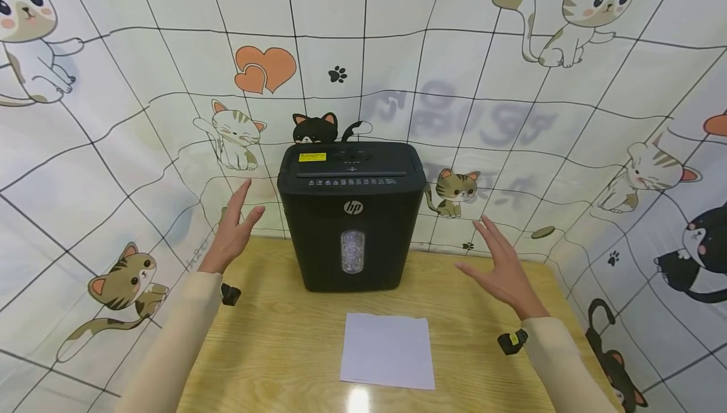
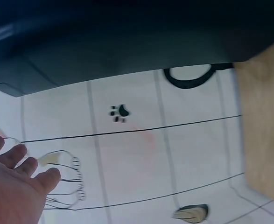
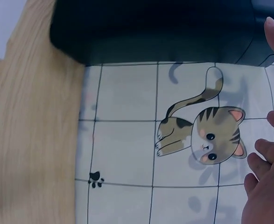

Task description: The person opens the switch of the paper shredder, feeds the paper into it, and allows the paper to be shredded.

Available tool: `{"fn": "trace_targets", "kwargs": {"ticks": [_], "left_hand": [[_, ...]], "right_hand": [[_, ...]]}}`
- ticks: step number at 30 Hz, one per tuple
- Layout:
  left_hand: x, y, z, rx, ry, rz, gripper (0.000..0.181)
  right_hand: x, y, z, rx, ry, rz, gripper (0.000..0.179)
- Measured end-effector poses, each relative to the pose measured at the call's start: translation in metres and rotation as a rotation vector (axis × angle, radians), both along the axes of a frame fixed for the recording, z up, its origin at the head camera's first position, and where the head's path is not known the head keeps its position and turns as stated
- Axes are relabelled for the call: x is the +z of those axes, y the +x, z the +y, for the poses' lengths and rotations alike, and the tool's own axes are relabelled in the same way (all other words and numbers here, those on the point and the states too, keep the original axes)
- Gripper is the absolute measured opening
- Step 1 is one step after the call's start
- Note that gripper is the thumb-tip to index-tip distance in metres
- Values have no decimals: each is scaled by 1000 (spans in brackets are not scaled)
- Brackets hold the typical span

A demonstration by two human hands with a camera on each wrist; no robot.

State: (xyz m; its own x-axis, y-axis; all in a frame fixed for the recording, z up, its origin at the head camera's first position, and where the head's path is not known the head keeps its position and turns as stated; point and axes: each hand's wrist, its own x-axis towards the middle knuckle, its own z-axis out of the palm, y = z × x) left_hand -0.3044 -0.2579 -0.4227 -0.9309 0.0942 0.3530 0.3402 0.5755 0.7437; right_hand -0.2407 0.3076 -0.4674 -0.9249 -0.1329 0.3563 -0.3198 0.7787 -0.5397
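Note:
A black HP paper shredder [image 1: 318, 230] stands upright at the back of the wooden table, its feed slot on top and a small window in front showing pale shreds. On the table before it lies a white sheet of paper [image 1: 387, 351]. My left hand [image 1: 230, 233] is raised to the left of the shredder, fingers extended and apart from it. To the right, my right hand [image 1: 502, 271] is held up with thumb and fingers spread, touching nothing. Both wrist views show the shredder's dark side [image 2: 127, 42] close by, with fingers [image 3: 263, 156] at the frame edge.
A white grid-patterned cloth [image 1: 392, 9] with cartoon cats hangs behind and along both sides. The wooden table [image 1: 272, 337] extends around the paper. A yellow label [image 1: 312, 157] is stuck on the shredder's top.

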Motion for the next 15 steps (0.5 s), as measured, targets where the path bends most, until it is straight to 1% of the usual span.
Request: {"fn": "trace_targets", "kwargs": {"ticks": [2,8,15], "left_hand": [[10,-3,2,8,-9,-3,73],[38,-8,10,-11,-41,-17,74],[66,-16,22,-15,-134,-60,82]], "right_hand": [[6,-2,-5,8,-33,1,94],[19,-10,-19,38,-91,21,89],[33,-19,-37,70,-105,66,86]]}}
